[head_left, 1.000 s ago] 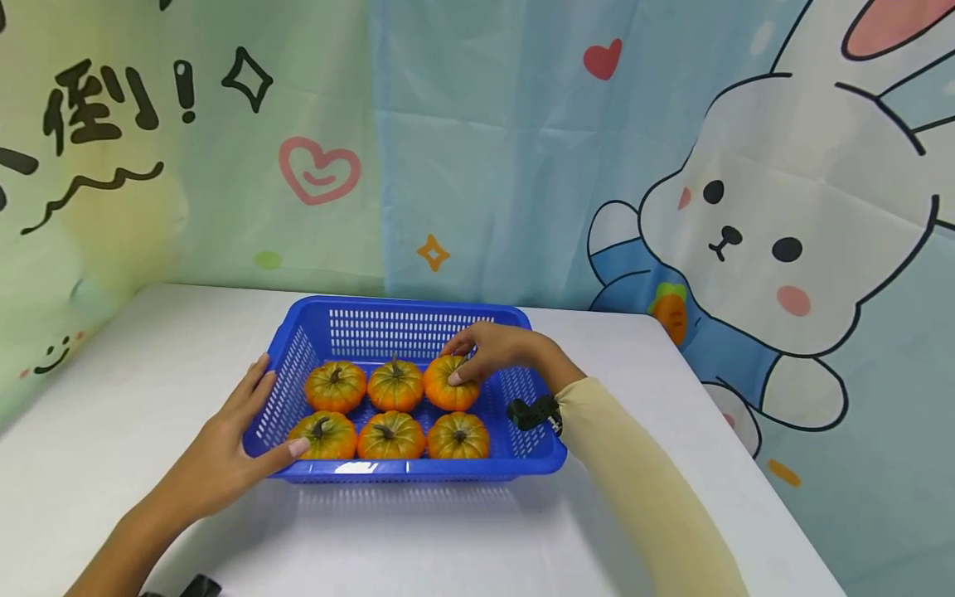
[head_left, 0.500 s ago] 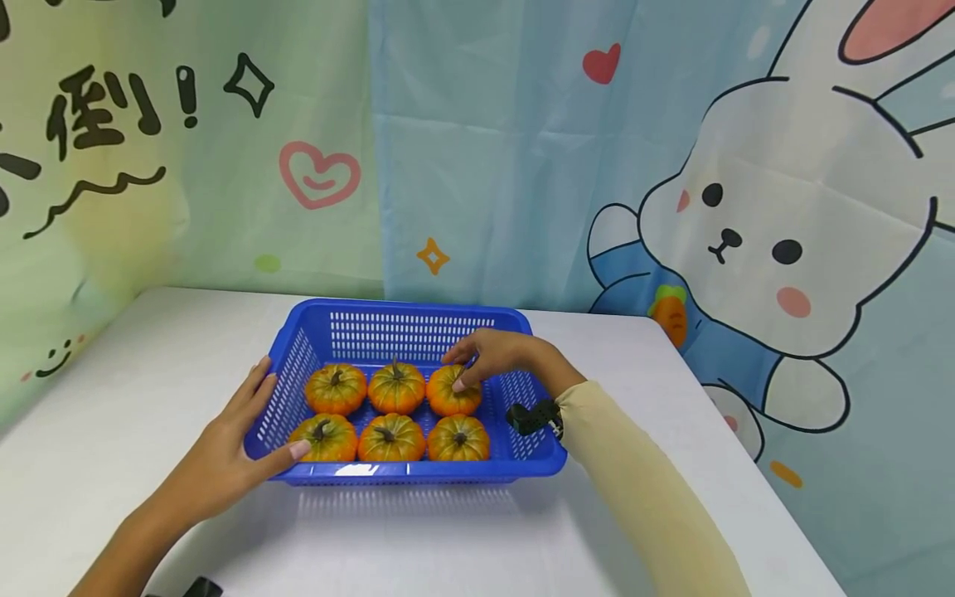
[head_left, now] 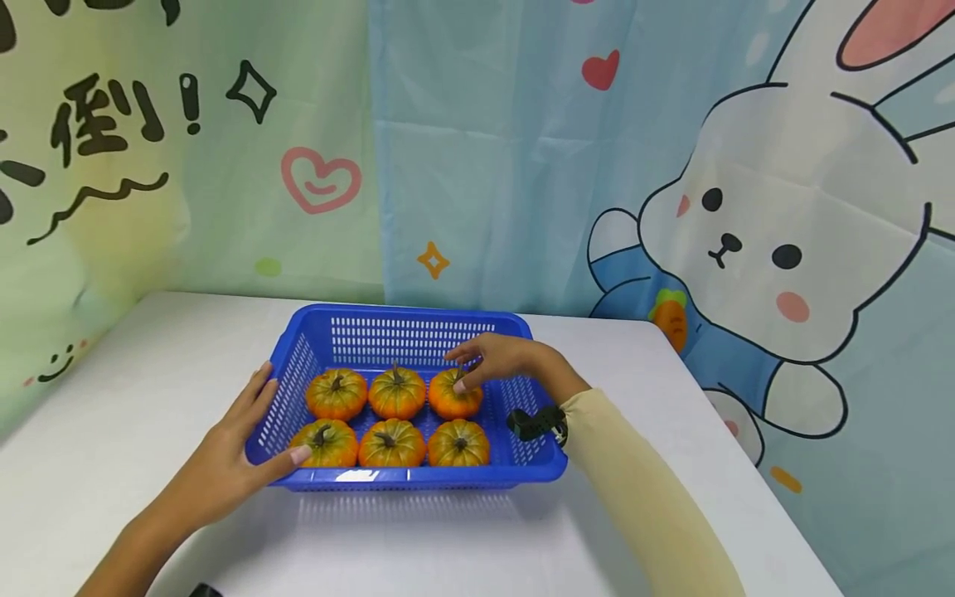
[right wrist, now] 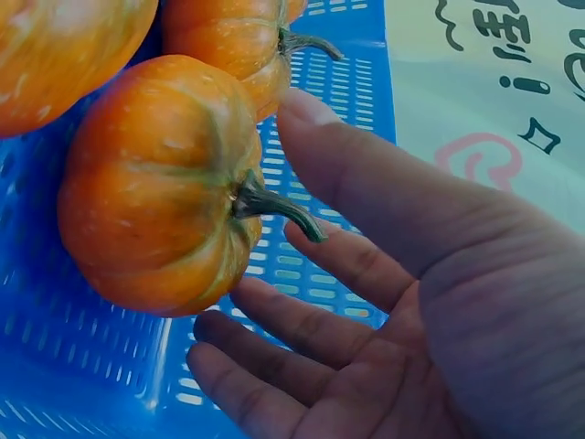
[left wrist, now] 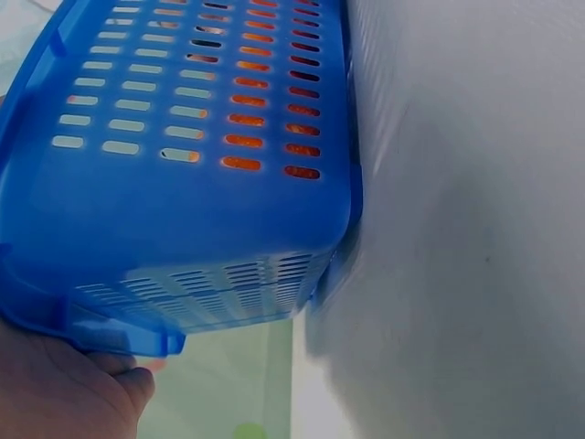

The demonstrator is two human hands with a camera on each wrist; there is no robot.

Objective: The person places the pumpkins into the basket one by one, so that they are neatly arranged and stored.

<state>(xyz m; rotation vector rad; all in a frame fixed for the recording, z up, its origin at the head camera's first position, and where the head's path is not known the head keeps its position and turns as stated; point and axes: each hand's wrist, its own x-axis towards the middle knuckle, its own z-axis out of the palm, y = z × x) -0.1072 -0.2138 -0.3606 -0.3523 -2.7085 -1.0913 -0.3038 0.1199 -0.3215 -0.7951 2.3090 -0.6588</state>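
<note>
Several small orange-and-green pumpkins (head_left: 398, 393) sit in two rows in a blue plastic basket (head_left: 418, 477). My left hand (head_left: 224, 464) holds the basket's near left corner, thumb over the front rim and fingers along the left side. At the back right pumpkin (head_left: 453, 398), my right hand (head_left: 503, 358) hovers with fingers spread loosely around its stem. In the right wrist view, the palm and fingers of the right hand (right wrist: 366, 338) show a gap to that pumpkin's curved stem (right wrist: 279, 206), with nothing gripped. The left wrist view shows the basket's slotted side (left wrist: 183, 192) close up.
The basket stands on a white table (head_left: 373, 547). Behind it hangs a printed cloth backdrop (head_left: 477, 166) with a cartoon rabbit. A black strap device (head_left: 537, 423) is on the right wrist, beside the basket's right wall.
My right hand has let go of the back right pumpkin and risen slightly, fingers loosening. The left hand stays on the basket corner. The head view has tilted up a little.
</note>
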